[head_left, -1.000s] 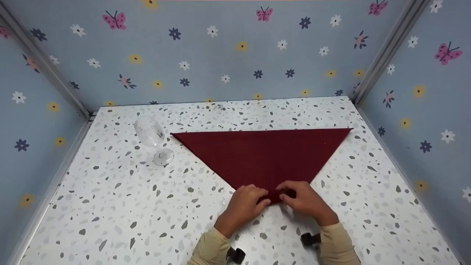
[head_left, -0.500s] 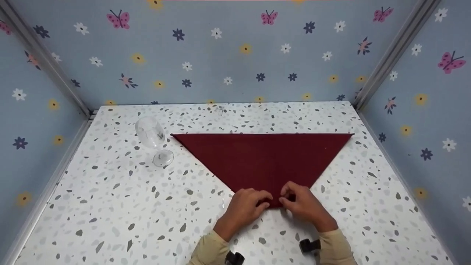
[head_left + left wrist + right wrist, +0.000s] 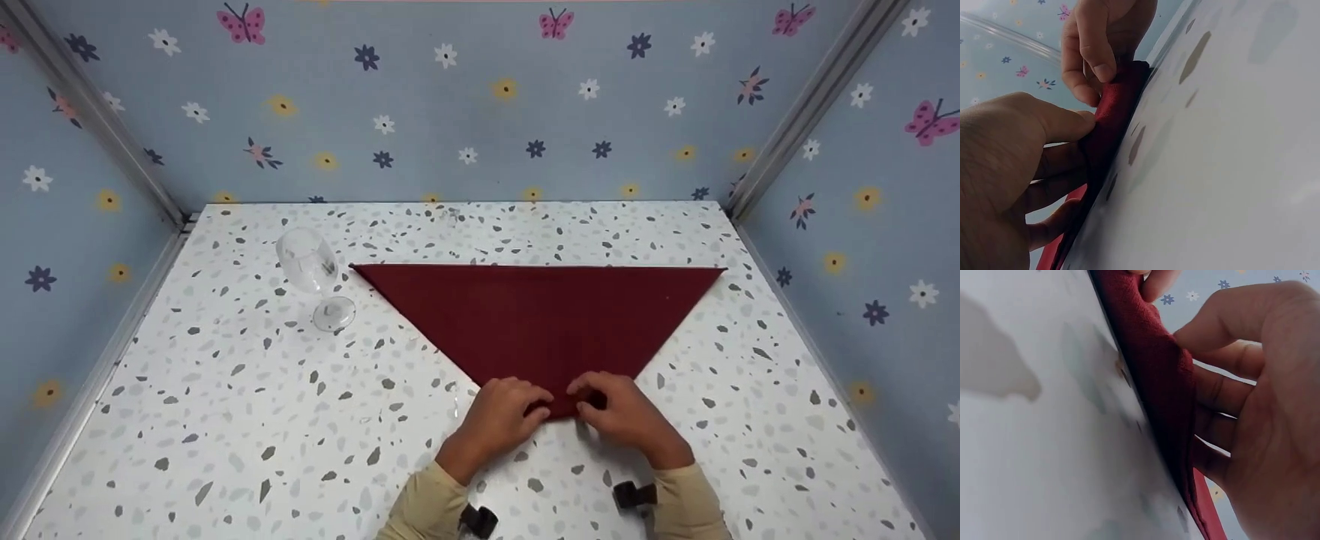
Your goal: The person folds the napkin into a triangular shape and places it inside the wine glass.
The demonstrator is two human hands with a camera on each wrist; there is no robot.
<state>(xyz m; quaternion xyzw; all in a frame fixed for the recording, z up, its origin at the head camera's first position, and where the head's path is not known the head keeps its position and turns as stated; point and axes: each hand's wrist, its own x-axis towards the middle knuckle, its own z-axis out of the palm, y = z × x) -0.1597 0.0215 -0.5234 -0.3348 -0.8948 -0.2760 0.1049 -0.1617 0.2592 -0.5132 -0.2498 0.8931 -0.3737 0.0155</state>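
Note:
A dark red cloth napkin [image 3: 532,322] lies on the table as a wide triangle shape, its long straight side at the back. Its near end is turned over into a short, thick fold. My left hand [image 3: 499,420] pinches the left part of that fold; the left wrist view shows the thumb [image 3: 1072,125] on top and fingers behind the cloth. Close beside it on the right, my right hand [image 3: 622,412] pinches the fold between thumb and fingers, seen also in the right wrist view. The cloth under both hands is partly hidden.
A clear stemmed glass [image 3: 307,262] lies on its side to the left of the napkin, its foot [image 3: 334,313] toward me. The speckled white table [image 3: 262,412] is bounded by flower-patterned panels [image 3: 480,97] at the back and both sides.
The right hand's fingers lifted a little off the fold's middle and shifted, then came back onto it. The left hand stays nearly in place. The view tilts slightly; the glass has not moved.

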